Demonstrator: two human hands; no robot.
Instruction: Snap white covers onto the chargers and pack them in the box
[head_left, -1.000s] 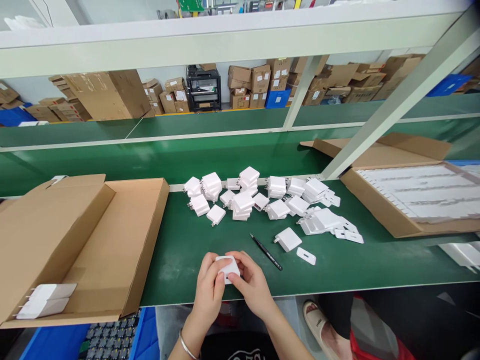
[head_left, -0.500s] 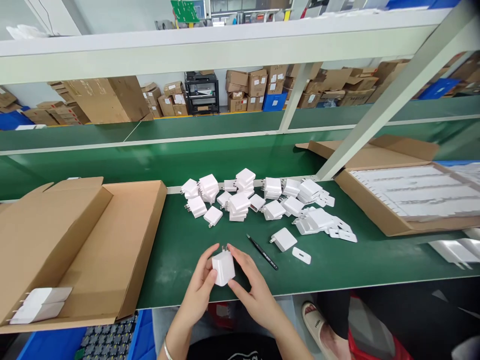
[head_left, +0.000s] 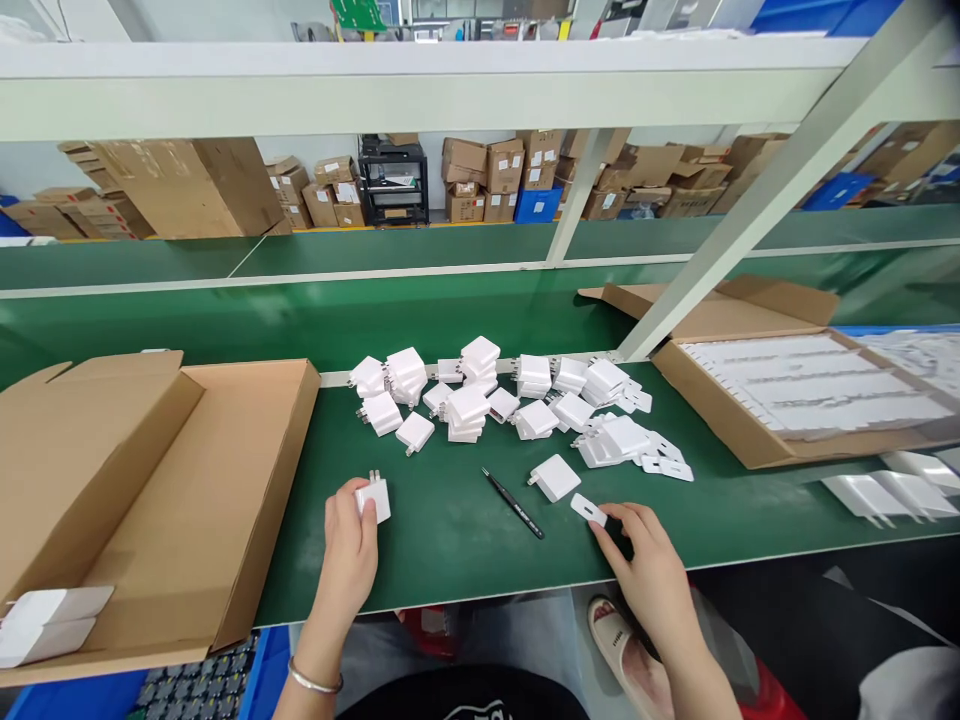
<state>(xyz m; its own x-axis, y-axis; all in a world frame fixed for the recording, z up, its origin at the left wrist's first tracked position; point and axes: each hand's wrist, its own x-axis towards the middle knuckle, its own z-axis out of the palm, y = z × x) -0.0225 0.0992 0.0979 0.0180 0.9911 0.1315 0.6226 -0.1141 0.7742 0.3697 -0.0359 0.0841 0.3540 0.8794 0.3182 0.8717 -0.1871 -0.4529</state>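
Note:
My left hand (head_left: 349,549) is closed round a white charger block (head_left: 373,497) with its prongs pointing away, low over the green bench (head_left: 450,520). My right hand (head_left: 642,566) reaches to the right, its fingertips touching a small flat white cover piece (head_left: 588,509) that lies on the bench. Between my hands lie black tweezers (head_left: 513,503) and a single white charger (head_left: 554,477). A pile of several white chargers (head_left: 480,395) sits further back.
An open cardboard box (head_left: 172,480) at the left holds two white chargers (head_left: 46,622) in its near corner. A second cardboard box (head_left: 757,440) with white rows stands at the right. A slanted white frame post (head_left: 720,240) rises behind the pile. A blue bin (head_left: 262,680) sits below.
My hands have parted: the left carried the charger leftward, the right let go and moved right to the small cover piece. The view shifted slightly.

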